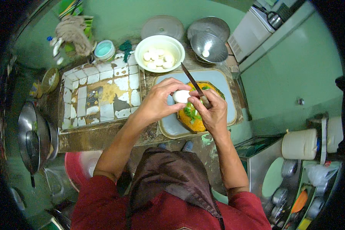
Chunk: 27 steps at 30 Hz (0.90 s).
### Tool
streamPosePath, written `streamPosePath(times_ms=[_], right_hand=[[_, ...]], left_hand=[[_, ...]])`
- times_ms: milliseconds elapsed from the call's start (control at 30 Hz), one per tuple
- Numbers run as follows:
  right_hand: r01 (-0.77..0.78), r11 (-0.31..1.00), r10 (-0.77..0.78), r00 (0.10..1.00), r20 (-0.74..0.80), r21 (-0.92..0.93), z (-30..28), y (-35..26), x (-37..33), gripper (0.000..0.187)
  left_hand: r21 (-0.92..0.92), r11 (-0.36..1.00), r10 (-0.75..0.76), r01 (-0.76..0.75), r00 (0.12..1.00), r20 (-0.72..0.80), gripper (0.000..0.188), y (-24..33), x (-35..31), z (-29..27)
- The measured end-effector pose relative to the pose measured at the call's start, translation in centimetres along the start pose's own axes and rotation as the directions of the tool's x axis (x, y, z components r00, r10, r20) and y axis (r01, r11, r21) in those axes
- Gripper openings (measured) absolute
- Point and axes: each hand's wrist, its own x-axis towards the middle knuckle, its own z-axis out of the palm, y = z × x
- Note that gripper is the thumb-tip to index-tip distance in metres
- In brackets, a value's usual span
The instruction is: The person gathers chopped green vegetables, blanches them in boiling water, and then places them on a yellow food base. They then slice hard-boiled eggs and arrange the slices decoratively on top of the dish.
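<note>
In the head view, at the centre of the frame, my left hand (157,100) is curling its fingers around a peeled white egg (181,96), my fingertips hiding its left end. My right hand (212,111) is gripping a knife (193,83), its handle mostly buried in my fist, the blade pointing to the upper left. Below both, an orange plate (192,122) of chopped greens is sitting on a pale tray (222,82), half covered by my hands. Toward the top, a white bowl (159,42) is holding more eggs.
</note>
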Motion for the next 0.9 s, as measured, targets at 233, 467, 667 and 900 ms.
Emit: streamPosePath(times_ms=[233, 467, 667, 900], right_hand=[[0.063, 0.996, -0.053, 0.989, 0.140, -0.070, 2.5, 0.4, 1.1, 0.017], [0.097, 0.946, -0.043, 0.983, 0.178, -0.309, 9.7, 5.8, 15.3, 0.025], [-0.090, 0.996, 0.089, 0.994, 0.066, 0.011, 9.3, 8.7, 11.8, 0.029], [-0.519, 0.855, 0.475, 0.791, 0.386, 0.012, 6.2, 1.4, -8.1, 0.032]], left_hand=[[-0.043, 0.998, -0.049, 0.044, 0.992, -0.119, 0.041, -0.1, -3.0, -2.6], [-0.471, 0.847, -0.391, 0.246, 0.889, -0.239, 0.045, -2.0, -7.4, -2.7], [-0.808, 0.530, -0.658, 0.258, 0.726, -0.200, 0.046, -4.2, -11.7, -0.9], [-0.916, 0.395, -0.561, 0.074, 0.808, -0.177, 0.053, -6.4, -9.5, 2.9]])
